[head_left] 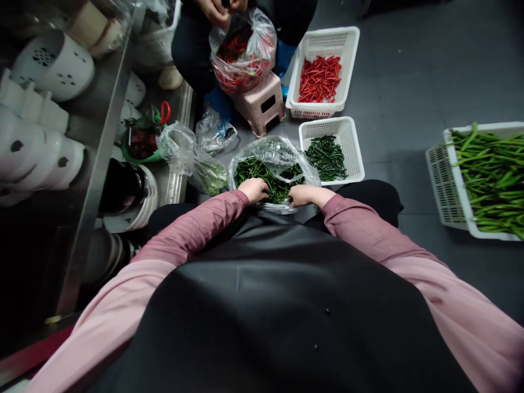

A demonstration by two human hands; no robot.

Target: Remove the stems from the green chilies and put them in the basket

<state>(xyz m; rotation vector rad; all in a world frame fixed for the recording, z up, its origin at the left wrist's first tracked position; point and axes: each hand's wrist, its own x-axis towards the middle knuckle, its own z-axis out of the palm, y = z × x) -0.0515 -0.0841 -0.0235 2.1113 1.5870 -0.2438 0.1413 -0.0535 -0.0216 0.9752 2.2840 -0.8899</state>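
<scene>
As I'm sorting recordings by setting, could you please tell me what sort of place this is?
Probably a commercial kitchen's preparation area, judging by the open bag of green chillies, basket of red chillies and metal shelf of white containers.

Beyond the left grip (254,190), a stool (249,106) bears a bag (265,41) of red chillies (233,84); beyond the right grip (302,195), a basket (347,60) of more. Far right of both, a crate (447,185) holds green pods (495,180); far left, a shelf (103,142) carries white pots (77,63).
</scene>
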